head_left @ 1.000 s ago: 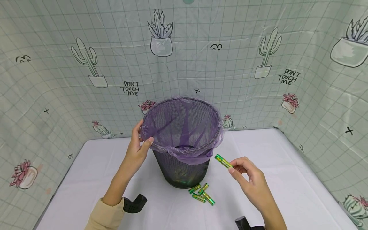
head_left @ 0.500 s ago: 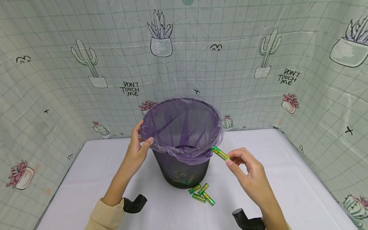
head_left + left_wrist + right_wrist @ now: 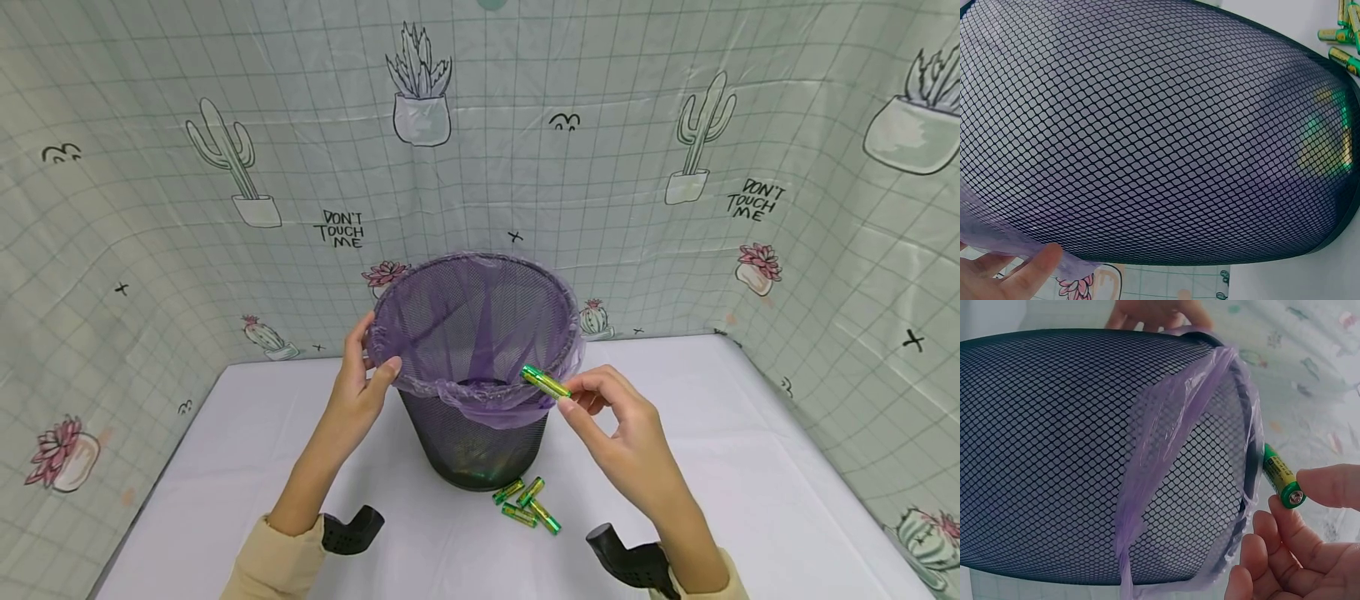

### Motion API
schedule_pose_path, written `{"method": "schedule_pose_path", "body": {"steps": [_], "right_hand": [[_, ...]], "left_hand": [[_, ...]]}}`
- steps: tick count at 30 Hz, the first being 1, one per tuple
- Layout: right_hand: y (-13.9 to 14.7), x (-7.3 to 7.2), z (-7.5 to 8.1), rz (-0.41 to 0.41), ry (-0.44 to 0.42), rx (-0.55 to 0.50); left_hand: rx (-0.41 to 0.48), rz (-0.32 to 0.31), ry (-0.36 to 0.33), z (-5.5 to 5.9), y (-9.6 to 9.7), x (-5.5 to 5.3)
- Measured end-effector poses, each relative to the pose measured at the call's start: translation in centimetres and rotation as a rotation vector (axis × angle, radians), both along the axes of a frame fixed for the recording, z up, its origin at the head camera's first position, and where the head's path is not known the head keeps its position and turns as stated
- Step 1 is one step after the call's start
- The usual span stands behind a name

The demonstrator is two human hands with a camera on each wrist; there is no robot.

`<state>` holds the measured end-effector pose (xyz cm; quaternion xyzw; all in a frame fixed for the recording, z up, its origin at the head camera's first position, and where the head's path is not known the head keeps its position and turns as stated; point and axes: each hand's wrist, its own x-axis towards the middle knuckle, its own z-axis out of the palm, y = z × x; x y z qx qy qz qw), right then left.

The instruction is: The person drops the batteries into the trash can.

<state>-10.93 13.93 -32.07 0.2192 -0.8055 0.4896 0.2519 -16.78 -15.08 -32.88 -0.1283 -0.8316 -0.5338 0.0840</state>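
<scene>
Bin (image 3: 465,454): it is standing upright on the table (image 3: 262,467) between the hands, its mouth facing up.
Liner (image 3: 495,414): the purple bag is hanging inside and folding over the rim, presumably to keep it from slipping in.
Left hand (image 3: 363,375): it is gripping bin and liner together at the rim, probably steadying both.
Right hand (image 3: 626,433): it is pinching a single battery by one end, apparently so the other end sticks out past the fingertips.
Held battery (image 3: 546,382): it is pointing from the right fingertips towards the left hand, crossing the rim in the head view; whether it is touching, I cannot tell.
Loose batteries (image 3: 519,516): four are lying clustered between the wrists, by the bin's base, seemingly handy for the right hand.
Mesh wall (image 3: 1116,125): green and yellow shapes are showing through low down, possibly more batteries.
</scene>
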Motion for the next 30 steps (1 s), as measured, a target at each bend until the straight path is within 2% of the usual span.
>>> {"method": "schedule_pose_path", "body": {"steps": [5,19,30], "right_hand": [[-0.5,-0.5,0.1,0.012,0.019,0.013],[-1.5,-1.2,0.5,-0.004,0.003,0.043],[-1.9,-1.7,0.9,-0.046,-0.036,0.068]], "left_hand": [[-0.006,0.002,0.003,0.0,0.0,0.0],[-0.003,0.003,-0.001,-0.1,-0.1,0.0],[-0.003,-0.001,-0.008,0.1,-0.1,-0.1]]}}
